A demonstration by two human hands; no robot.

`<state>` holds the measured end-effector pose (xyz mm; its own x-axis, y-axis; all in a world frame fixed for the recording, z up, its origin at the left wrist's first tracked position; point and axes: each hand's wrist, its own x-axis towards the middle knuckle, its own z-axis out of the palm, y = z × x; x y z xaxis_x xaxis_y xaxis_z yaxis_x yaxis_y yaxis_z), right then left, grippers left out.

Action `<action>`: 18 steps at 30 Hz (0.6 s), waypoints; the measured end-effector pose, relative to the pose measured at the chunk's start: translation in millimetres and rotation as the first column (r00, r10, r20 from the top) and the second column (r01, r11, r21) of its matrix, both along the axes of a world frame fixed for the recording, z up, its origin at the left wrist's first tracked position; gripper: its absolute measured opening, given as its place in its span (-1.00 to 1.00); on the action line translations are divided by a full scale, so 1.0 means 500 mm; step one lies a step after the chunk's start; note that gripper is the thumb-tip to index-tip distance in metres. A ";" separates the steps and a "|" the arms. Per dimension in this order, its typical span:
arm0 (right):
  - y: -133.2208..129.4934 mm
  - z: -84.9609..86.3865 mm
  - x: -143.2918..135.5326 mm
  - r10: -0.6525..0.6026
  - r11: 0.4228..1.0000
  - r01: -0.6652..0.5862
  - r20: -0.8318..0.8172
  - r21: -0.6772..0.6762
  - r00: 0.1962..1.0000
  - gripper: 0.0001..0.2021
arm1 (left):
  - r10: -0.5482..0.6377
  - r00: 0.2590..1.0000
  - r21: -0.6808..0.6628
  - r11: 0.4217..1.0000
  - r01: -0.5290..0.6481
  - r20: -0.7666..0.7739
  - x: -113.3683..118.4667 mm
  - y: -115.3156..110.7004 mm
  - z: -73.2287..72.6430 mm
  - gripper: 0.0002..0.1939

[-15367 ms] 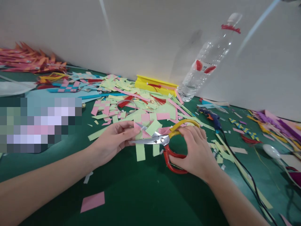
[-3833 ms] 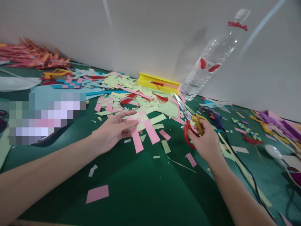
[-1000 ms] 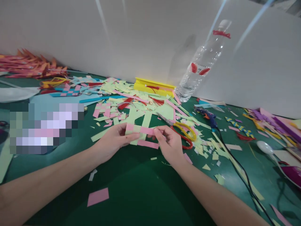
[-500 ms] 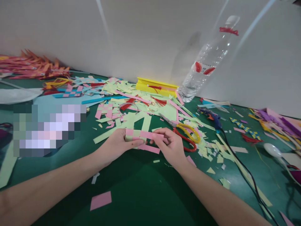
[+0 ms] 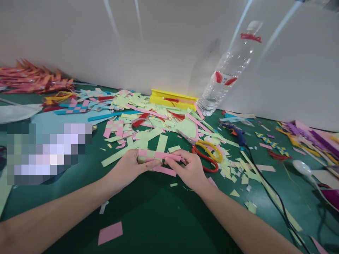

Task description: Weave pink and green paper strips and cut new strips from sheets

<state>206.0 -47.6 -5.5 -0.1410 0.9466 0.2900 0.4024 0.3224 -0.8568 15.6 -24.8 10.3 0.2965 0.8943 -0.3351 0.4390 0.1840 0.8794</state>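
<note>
- 1 woven paper piece (image 5: 146, 154), pink and pale green, sits between the left hand (image 5: 129, 164) and the right hand (image 5: 189, 168), over the green table (image 5: 169, 218); i can't tell if it touches down.
- the left hand grips its left end.
- the right hand pinches a pink strip (image 5: 162, 155) at its other end.
- scissors (image 5: 195, 141) with yellow and red handles lie just beside the right hand.
- 1 clear bottle (image 5: 224, 76) is by the wall (image 5: 106, 49), behind paper scraps (image 5: 132, 101).

- Pale streaks (image 5: 111, 21) are glaring across the smooth grey-white wall (image 5: 79, 46)
- The tall clear plastic bottle (image 5: 231, 63) is glinting and casting a soft shadow (image 5: 205, 65)
- Coarse pixel blocks (image 5: 50, 151) are hiding a patch at left
</note>
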 end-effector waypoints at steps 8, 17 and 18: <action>-0.005 0.002 -0.001 -0.032 0.979 0.034 -0.013 0.202 0.999 -0.83 | -0.012 1.000 0.042 0.999 0.012 0.008 0.003 0.000 0.000 -0.60; -0.010 -0.004 -0.003 -0.017 0.931 -0.020 0.096 0.366 0.995 -0.84 | -0.093 0.995 0.114 0.989 0.090 0.022 0.003 0.000 -0.004 -0.59; -0.010 -0.005 -0.003 -0.016 0.931 -0.020 0.095 0.366 0.995 -0.84 | -0.095 0.995 0.119 0.989 0.091 0.029 0.003 0.001 -0.003 -0.62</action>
